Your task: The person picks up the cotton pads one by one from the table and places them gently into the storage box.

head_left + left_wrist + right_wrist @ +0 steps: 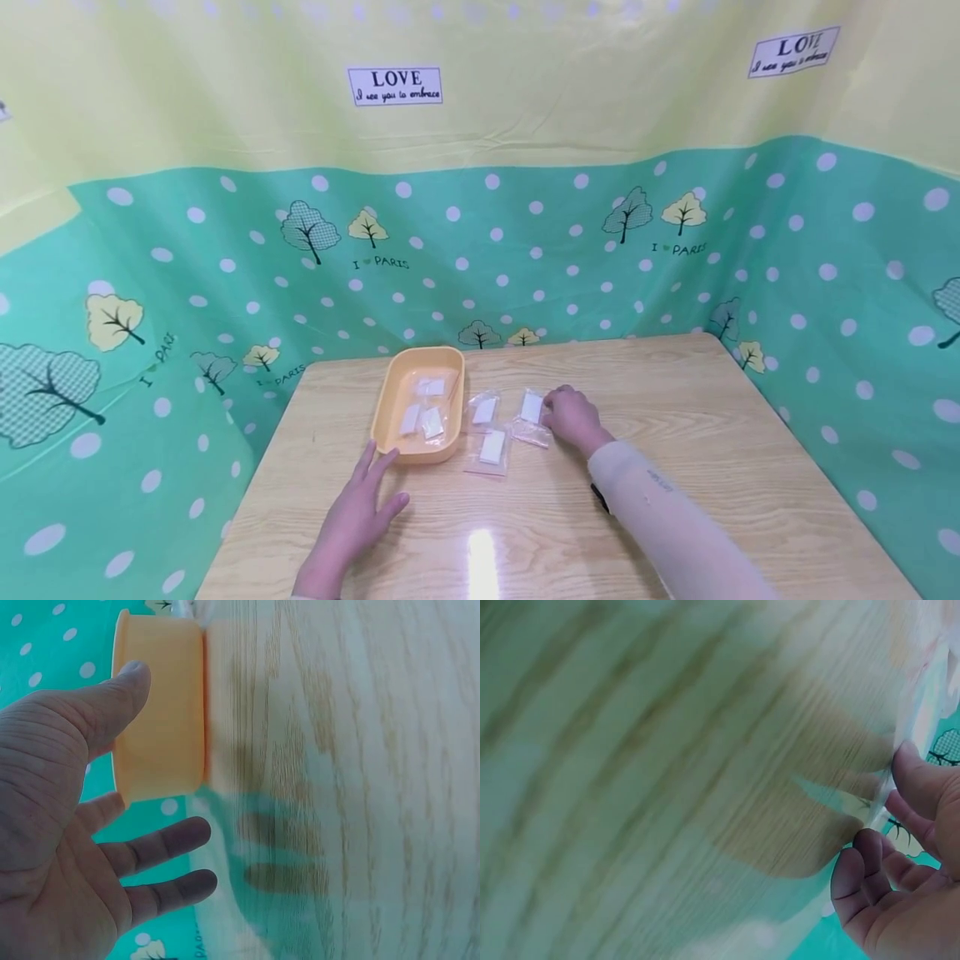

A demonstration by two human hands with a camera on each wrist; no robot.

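My right hand (573, 418) pinches the right edge of a small clear zip bag (531, 408) with a white card-like piece inside. In the right wrist view, thumb and fingers meet at the edge of that bag. Two similar bags lie just left of it, an upper zip bag (483, 410) and a lower zip bag (492, 450) with a red seal line. My left hand (352, 508) is spread at the near left corner of a yellow-orange plastic tray (382, 417). In the left wrist view its thumb lies over the tray wall (161, 712), contact unclear; the fingers are extended.
Several more bagged white pieces (431, 423) lie inside the tray. The wood-grain table (675, 417) carries a bright light reflection near its front. A green dotted curtain (510, 250) surrounds the table at the back and sides.
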